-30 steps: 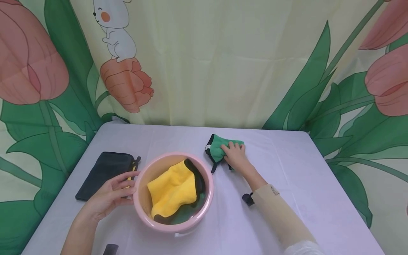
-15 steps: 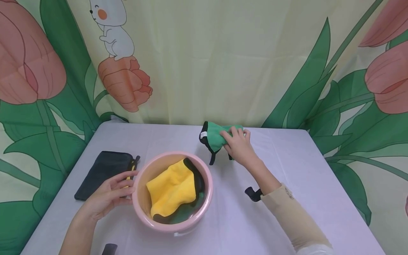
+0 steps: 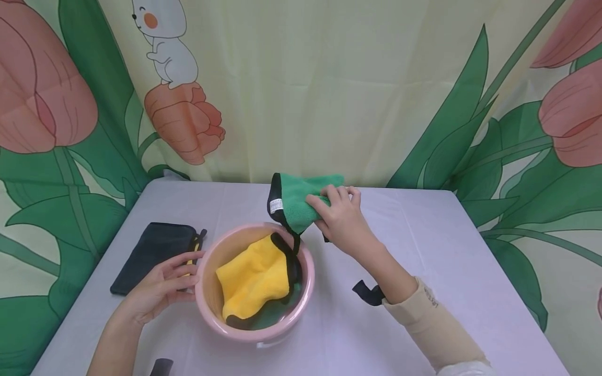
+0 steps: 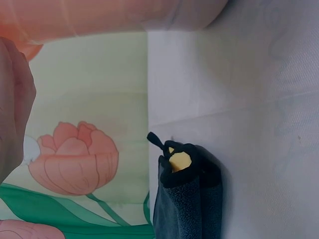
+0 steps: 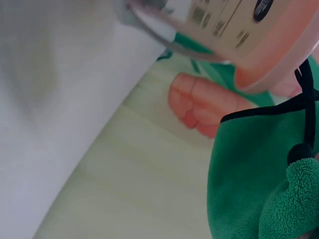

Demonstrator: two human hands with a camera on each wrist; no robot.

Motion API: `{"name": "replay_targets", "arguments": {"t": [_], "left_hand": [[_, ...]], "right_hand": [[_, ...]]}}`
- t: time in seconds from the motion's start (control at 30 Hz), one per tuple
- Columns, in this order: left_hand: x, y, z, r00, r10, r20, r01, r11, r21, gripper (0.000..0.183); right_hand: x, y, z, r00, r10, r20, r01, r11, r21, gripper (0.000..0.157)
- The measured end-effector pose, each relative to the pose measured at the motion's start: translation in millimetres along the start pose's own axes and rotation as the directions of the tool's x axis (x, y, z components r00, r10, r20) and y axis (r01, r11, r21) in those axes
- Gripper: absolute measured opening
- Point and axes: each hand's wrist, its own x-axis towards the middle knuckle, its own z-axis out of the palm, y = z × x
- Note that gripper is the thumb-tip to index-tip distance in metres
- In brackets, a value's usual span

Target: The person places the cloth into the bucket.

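My right hand pinches a folded green towel with black trim, a white tag and a hanging black loop. It is held in the air above the far right rim of a pink bucket. In the right wrist view the green towel hangs beside the bucket. Inside the bucket lies a yellow towel with dark edging, partly over something dark green. My left hand rests its extended fingers against the bucket's left side.
A folded dark towel with a loop and yellow inside lies left of the bucket; the left wrist view shows this dark towel end-on. A white cloth covers the table. A printed curtain hangs behind its far edge.
My right hand has lifted the green towel off the table and carried it left to the bucket's far rim. The left hand stays at the bucket.
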Motion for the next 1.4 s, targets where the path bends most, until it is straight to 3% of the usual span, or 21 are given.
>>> {"name": "replay_targets", "arguments": {"t": [0.33,0.5,0.73,0.97,1.2,1.4], "left_hand": [[0.0,0.2,0.3,1.000,0.015,0.011,-0.015,1.000,-0.007,0.040],[0.1,0.1,0.8,1.000,0.013,-0.006,-0.013,1.000,0.003,0.040],[0.6,-1.6,-0.7,1.000,0.020,0.003,-0.020,1.000,-0.006,0.040],[0.6,-2.6,-3.3,0.997,0.070,0.044,-0.069,0.997,-0.025,0.043],[0.7,-3.1,-3.4,0.997,0.069,0.044,-0.068,0.997,-0.036,0.043],[0.7,-3.5,-3.1,0.997,0.068,0.040,-0.067,0.997,-0.033,0.043]], "right_hand": [[2,-39,-6.2,0.983,-0.183,0.000,0.183,0.983,0.027,0.036],[2,-55,-7.2,0.968,-0.251,0.016,0.251,0.968,0.032,0.027],[0,-71,-5.4,0.938,-0.345,0.036,0.344,0.938,0.041,0.026],[-3,-80,2.2,0.903,-0.427,0.049,0.424,0.904,0.051,0.025],[-5,-86,8.2,0.890,-0.447,0.093,0.441,0.894,0.080,0.023],[-4,-90,11.9,0.861,-0.451,0.235,0.429,0.892,0.142,0.026]]}}
